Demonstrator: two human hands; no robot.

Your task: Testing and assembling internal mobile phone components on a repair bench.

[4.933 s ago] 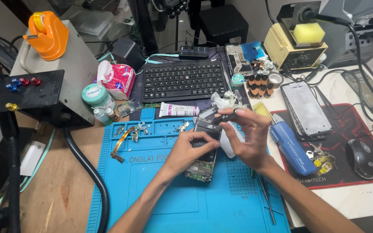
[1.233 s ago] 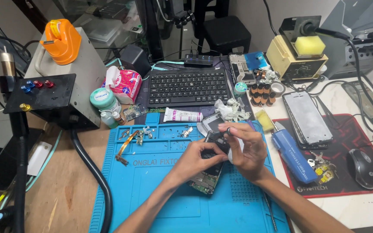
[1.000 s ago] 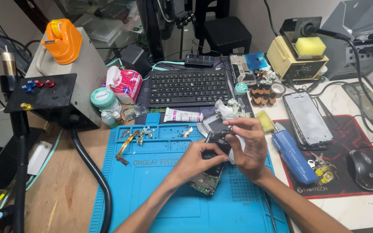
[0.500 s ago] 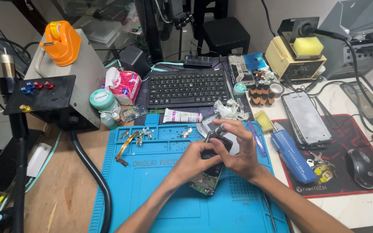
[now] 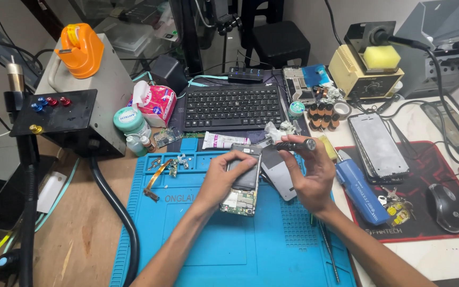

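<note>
My left hand [image 5: 223,178] grips an opened smartphone [image 5: 243,183], its green circuit board showing at the near end, just above the blue work mat [image 5: 229,250]. My right hand [image 5: 309,172] holds a small black screwdriver [image 5: 296,144] lying sideways, its tip pointing left toward the top of the phone. A grey flat phone part [image 5: 280,178] lies on the mat between my hands, partly hidden by them.
A black keyboard [image 5: 232,106] sits behind the mat, with a white tube [image 5: 224,140] in front of it. A blue tool [image 5: 361,191], a phone screen [image 5: 377,148] and a mouse [image 5: 446,207] lie right. A soldering station [image 5: 361,74] stands at back right, a grey box [image 5: 75,101] left.
My right hand has lifted off the phone and moved right, raising the screwdriver to lie sideways. The left hand still holds the phone.
</note>
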